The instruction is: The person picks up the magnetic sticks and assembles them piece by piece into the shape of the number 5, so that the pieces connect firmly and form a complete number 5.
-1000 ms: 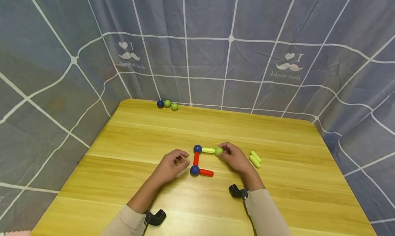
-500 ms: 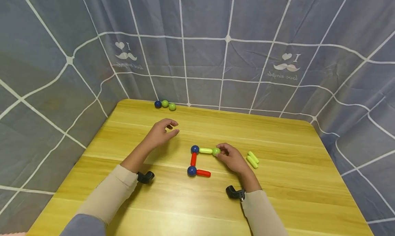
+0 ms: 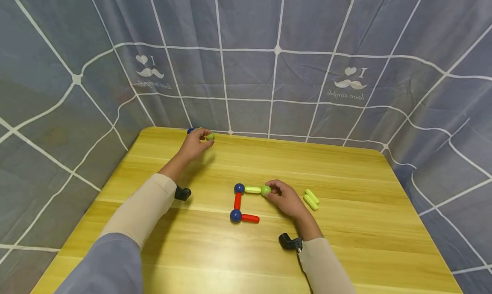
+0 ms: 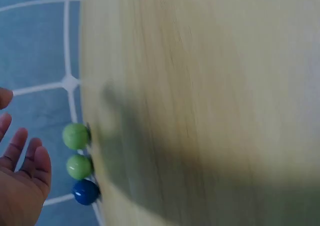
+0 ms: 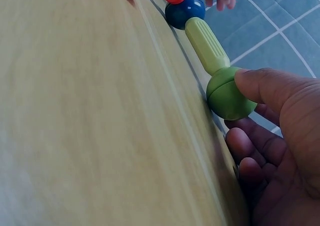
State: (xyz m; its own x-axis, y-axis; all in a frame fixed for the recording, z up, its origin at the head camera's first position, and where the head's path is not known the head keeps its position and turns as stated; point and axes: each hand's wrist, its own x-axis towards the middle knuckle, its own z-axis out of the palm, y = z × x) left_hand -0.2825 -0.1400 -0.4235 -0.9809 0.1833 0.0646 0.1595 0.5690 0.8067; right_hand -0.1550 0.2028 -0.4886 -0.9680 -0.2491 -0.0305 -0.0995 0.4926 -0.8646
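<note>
My right hand [image 3: 286,198] pinches a green ball [image 5: 227,93] between thumb and fingers. From this ball a yellow-green stick [image 3: 253,190] runs to a blue ball [image 3: 239,188]. A red stick [image 3: 238,201] links that one to a second blue ball [image 3: 235,216], from which another red stick [image 3: 250,218] points right. At the table's back left edge, my left hand [image 3: 193,144] reaches toward loose balls with fingers spread. The left wrist view shows two green balls [image 4: 76,136] and a blue ball [image 4: 85,192] in a row, apart from the fingers.
Two loose yellow-green sticks [image 3: 310,202] lie side by side, right of my right hand. The wooden table [image 3: 346,174] is bordered by a grey curtain [image 3: 250,72] with white lines. Black wrist cameras [image 3: 290,242] sit on both wrists.
My left hand has moved from beside the joined sticks and balls to the loose balls at the back left. The right hand stays at the green ball.
</note>
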